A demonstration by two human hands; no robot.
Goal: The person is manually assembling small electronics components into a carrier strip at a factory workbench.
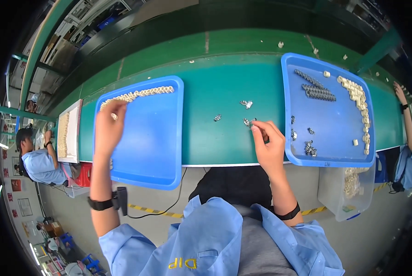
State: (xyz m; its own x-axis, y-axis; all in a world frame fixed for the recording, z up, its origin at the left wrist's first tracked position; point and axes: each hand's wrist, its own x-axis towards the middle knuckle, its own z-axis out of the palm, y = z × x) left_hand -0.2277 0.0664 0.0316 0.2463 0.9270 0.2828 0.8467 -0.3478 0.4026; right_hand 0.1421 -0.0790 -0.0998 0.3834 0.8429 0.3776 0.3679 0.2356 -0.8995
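My left hand (110, 126) is over the left blue tray (144, 142), its fingers bent together at a row of small cream-coloured parts (146, 93) along the far side. A small cream part (114, 117) shows at the fingers, partly covered by them. On the green table, my right hand (270, 146) pinches a small shiny metal part (248, 122) between thumb and forefinger. Farther out lies a little heap of similar metal parts (247, 104), and to the left a smaller heap (217, 117).
The right blue tray (327, 162) holds dark metal strips (318, 92), cream parts (358, 96) and loose metal pieces (310, 148). Below it stands a clear plastic bin (348, 198). A white box (72, 133) is at far left. Other people (40, 161) sit at both sides.
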